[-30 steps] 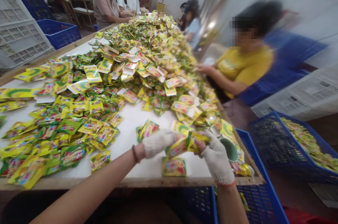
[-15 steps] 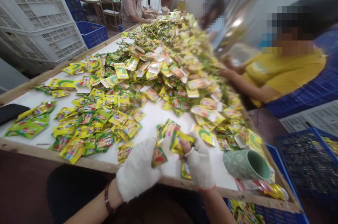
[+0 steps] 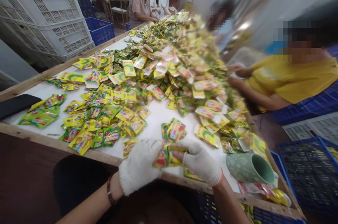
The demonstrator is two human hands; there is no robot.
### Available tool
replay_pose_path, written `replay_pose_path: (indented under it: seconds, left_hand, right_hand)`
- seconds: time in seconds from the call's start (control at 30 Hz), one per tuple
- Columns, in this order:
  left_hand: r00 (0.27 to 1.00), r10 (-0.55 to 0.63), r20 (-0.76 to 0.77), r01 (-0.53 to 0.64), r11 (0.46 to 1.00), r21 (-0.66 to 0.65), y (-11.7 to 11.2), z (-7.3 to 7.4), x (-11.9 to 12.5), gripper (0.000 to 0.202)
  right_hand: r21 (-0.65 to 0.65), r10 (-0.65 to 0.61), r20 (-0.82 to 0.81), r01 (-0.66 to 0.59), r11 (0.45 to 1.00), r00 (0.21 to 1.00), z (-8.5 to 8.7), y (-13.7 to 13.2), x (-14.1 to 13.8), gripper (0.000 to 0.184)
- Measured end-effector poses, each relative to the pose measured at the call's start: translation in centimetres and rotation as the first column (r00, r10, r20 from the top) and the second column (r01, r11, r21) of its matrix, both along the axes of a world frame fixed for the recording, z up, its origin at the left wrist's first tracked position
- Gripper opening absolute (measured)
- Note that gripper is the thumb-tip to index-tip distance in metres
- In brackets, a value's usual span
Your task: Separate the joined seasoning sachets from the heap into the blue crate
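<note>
My left hand (image 3: 139, 167), in a white knitted glove, is closed on a small green and red packet (image 3: 162, 157) at the table's near edge. My right hand (image 3: 202, 163), gloved with bare fingertips, pinches a yellow packet (image 3: 173, 160) right beside it. Whether the two packets touch, I cannot tell. Just beyond my hands lies a green and yellow packet (image 3: 174, 130) with red print, overlapping another. Part of one more packet (image 3: 192, 174) shows under my right hand.
A large heap of packets and cards (image 3: 158, 65) covers the white table (image 3: 158, 109). A green cup (image 3: 241, 167) lies on its side at right, a black phone (image 3: 18, 106) at left. White crates (image 3: 52, 16) stand left. A person in yellow (image 3: 295, 79) sits right; others work farther back.
My right hand has moved left and slightly down, bringing its yellow packet beside the one in my left hand. The camera view has turned a little to the left.
</note>
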State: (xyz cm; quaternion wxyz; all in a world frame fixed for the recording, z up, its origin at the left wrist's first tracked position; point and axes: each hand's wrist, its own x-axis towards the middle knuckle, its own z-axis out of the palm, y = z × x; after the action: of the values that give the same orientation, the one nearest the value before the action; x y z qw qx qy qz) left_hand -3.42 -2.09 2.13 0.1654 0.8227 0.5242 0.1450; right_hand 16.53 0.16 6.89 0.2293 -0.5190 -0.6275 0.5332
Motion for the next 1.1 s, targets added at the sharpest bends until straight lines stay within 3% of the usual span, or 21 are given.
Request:
replay_pose_path:
  seconds: [0.1, 0.2, 0.3, 0.37, 0.43, 0.53, 0.6, 0.7, 0.8, 0.9, 0.93, 1.0, 1.1]
  left_hand:
    - [0.999, -0.047, 0.002, 0.047, 0.999, -0.022, -0.1, 0.1, -0.1, 0.05]
    - [0.996, -0.085, -0.036, 0.085, 0.996, -0.013, -0.4, 0.5, 0.3, 0.046]
    - [0.998, -0.02, -0.057, 0.02, 1.0, 0.002, -0.4, 0.7, 0.8, 0.04]
    - [0.998, 0.049, -0.043, -0.049, 0.999, 0.011, -0.3, 0.6, 0.8, 0.039]
    - [0.996, 0.089, -0.025, -0.088, 0.995, 0.044, -0.1, 0.3, 0.6, 0.043]
    - [0.997, 0.076, -0.027, -0.073, 0.991, 0.112, 0.0, -0.2, 0.2, 0.048]
    - [0.998, 0.05, -0.031, -0.045, 0.988, 0.146, -0.1, -0.4, 0.3, 0.046]
    - [0.999, 0.027, -0.027, -0.021, 0.982, 0.188, -0.3, -0.6, 0.6, 0.043]
    - [0.997, 0.077, 0.003, -0.075, 0.959, 0.272, -0.4, -0.9, 1.0, 0.049]
    - [0.987, 0.121, 0.105, -0.153, 0.912, 0.381, -0.5, -1.6, 1.6, 0.051]
    - [0.981, 0.123, 0.15, -0.174, 0.9, 0.399, -0.6, -1.8, 1.8, 0.052]
    - [0.961, 0.119, 0.25, -0.209, 0.906, 0.369, -0.8, -2.1, 2.3, 0.054]
    - [0.909, 0.106, 0.402, -0.16, 0.982, 0.105, -0.9, -1.7, 2.3, 0.05]
  right_hand:
    - [-0.015, 0.052, 0.035, -0.051, 0.999, 0.998, 0.2, 0.4, 0.2, 0.019]
    - [0.087, 0.079, 0.125, -0.091, 0.992, 0.989, 0.2, 0.5, -0.3, 0.014]
    - [0.301, -0.041, 0.221, -0.028, 0.953, 0.974, -0.2, 0.0, -1.4, 0.017]
    - [0.374, -0.153, 0.191, 0.072, 0.924, 0.97, -0.7, -0.5, -2.0, 0.016]
    - [0.301, -0.181, 0.103, 0.143, 0.943, 0.978, -1.0, -0.8, -2.1, 0.022]
    - [0.172, -0.161, 0.028, 0.154, 0.973, 0.987, -1.0, -1.1, -1.9, 0.025]
    - [0.239, -0.161, 0.054, 0.144, 0.96, 0.985, -0.9, -1.2, -1.9, 0.018]
    - [0.299, -0.11, 0.113, 0.072, 0.952, 0.987, -0.7, -1.5, -2.3, 0.023]
    - [0.05, -0.058, 0.085, 0.054, 0.997, 0.995, -0.6, -1.8, -2.5, 0.025]
    - [-0.156, -0.009, -0.005, 0.008, 0.988, 1.0, -0.5, -1.9, -2.5, 0.024]
    - [-0.136, 0.03, -0.016, -0.032, 0.99, 0.999, -0.4, -1.8, -2.5, 0.021]
    - [0.024, 0.118, 0.012, -0.118, 0.993, 0.993, -0.3, -1.4, -2.6, 0.017]
    - [0.277, 0.225, 0.064, -0.233, 0.932, 0.972, -0.2, -0.5, -2.8, 0.019]
